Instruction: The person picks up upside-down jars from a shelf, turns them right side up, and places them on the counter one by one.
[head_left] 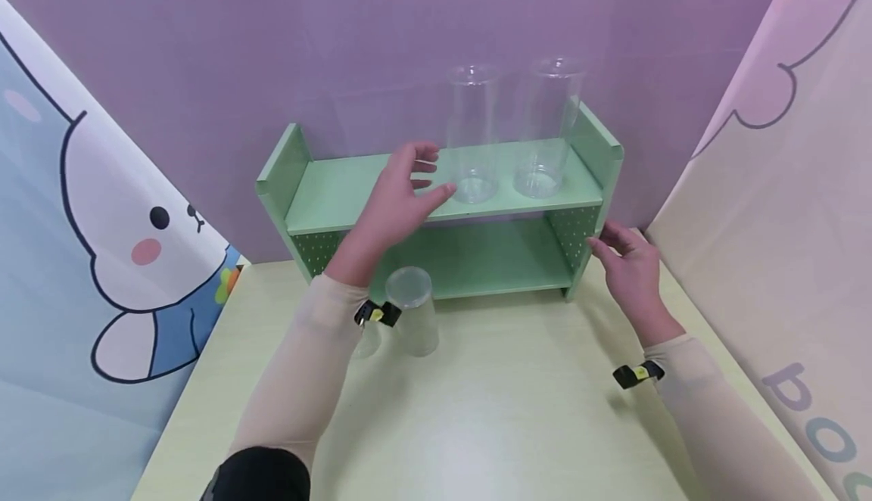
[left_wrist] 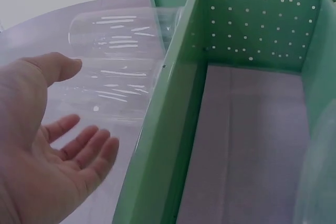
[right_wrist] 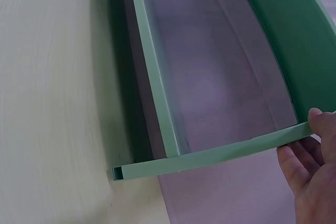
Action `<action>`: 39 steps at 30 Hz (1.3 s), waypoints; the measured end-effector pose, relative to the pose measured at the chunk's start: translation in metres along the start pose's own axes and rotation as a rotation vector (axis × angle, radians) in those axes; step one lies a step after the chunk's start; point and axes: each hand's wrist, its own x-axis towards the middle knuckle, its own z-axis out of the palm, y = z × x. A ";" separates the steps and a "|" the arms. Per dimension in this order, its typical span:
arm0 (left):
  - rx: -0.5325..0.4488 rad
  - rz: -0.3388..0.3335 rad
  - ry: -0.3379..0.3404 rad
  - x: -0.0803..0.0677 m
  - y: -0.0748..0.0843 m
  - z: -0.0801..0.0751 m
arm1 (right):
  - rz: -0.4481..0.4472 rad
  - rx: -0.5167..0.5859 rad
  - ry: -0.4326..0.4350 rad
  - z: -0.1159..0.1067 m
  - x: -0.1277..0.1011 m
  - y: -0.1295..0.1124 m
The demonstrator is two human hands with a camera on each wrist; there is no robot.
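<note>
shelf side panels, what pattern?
Mint green dotted with small white holes, on the two-tier shelf's right side panel; left wrist view shows it best.

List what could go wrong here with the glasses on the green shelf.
1. The left hand is open right beside the nearer tall clear cup on the top shelf; a nudge might topple it into the second tall cup.
2. The right hand touches the shelf's side panel; pushing it could shake both cups.
</note>
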 end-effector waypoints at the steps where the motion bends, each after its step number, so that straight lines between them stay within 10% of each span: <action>1: 0.005 -0.021 0.005 0.005 0.000 0.001 | 0.000 -0.003 0.000 0.000 0.000 0.000; 16: -0.041 -0.063 0.101 0.039 -0.002 0.027 | -0.006 -0.009 -0.004 -0.001 0.002 0.001; 39: -0.060 -0.090 0.117 0.044 0.004 0.042 | -0.014 0.005 -0.012 -0.001 0.000 0.000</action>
